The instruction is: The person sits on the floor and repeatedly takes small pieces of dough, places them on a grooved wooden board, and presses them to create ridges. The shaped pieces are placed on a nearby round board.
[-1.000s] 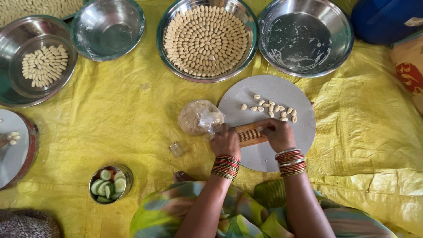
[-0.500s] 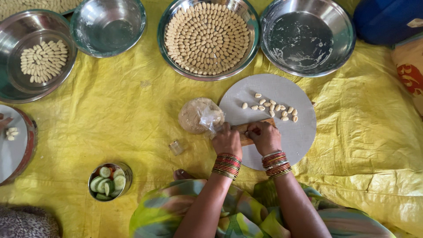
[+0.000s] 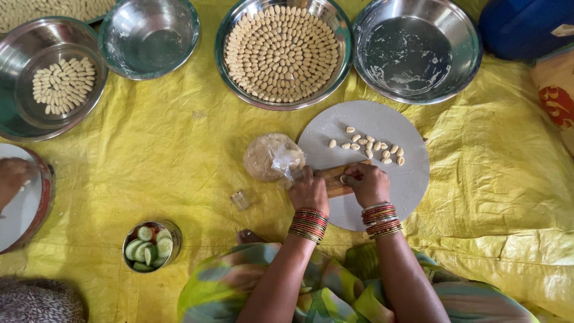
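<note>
While both hands meet over the round grey board [image 3: 382, 200], a small ridged wooden paddle [image 3: 335, 179] is pinned at its left end by the left hand [image 3: 309, 190], fingers curled shut on it. A tiny piece of dough [image 3: 343, 179] is pressed against the ridges by the right hand [image 3: 369, 183], fingers bent close on it. Shaped pieces [image 3: 368, 145] are scattered on the board's far half. A dough ball in clear plastic [image 3: 269, 157] is seen just left of the board, on the yellow sheet [image 3: 179, 155].
</note>
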